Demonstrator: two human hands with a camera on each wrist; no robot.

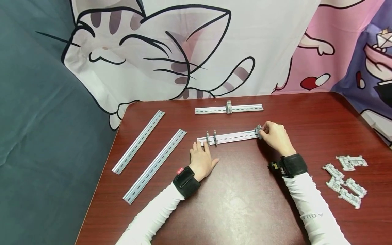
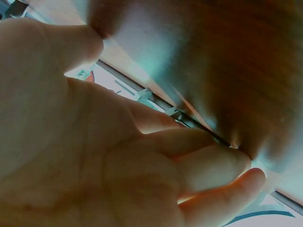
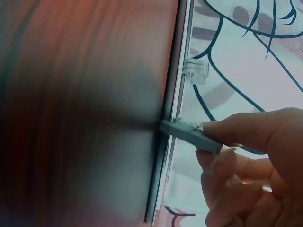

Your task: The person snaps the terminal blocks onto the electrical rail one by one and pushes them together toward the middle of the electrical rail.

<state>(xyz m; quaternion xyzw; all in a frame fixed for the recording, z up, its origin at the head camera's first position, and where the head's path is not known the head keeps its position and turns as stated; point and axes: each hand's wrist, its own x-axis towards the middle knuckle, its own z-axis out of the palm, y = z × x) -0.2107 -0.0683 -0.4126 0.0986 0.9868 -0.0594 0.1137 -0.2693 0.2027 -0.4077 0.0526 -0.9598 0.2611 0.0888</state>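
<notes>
A slotted metal DIN rail [image 1: 235, 136] lies across the middle of the table. My left hand [image 1: 202, 161] rests its straight fingertips at the rail's left end, thumb spread out to the side. Two thin grey terminal end brackets [image 1: 215, 138] stand upright on the rail just beyond those fingers. At the right end, my right hand [image 1: 277, 137] pinches a grey end bracket [image 3: 191, 136] between thumb and fingers. That bracket sits right at the rail in the right wrist view, tilted a little. In the left wrist view, the left hand's palm and fingers [image 2: 213, 170] hide most of the rail.
Behind lies another slotted rail [image 1: 212, 110] with a cluster of brackets [image 1: 228, 107] on it. Two bare rails [image 1: 138, 142] [image 1: 154, 166] slant across the table's left side. Several loose brackets [image 1: 347, 197] lie at the right. A cat-print curtain [image 1: 128, 75] hangs behind the table.
</notes>
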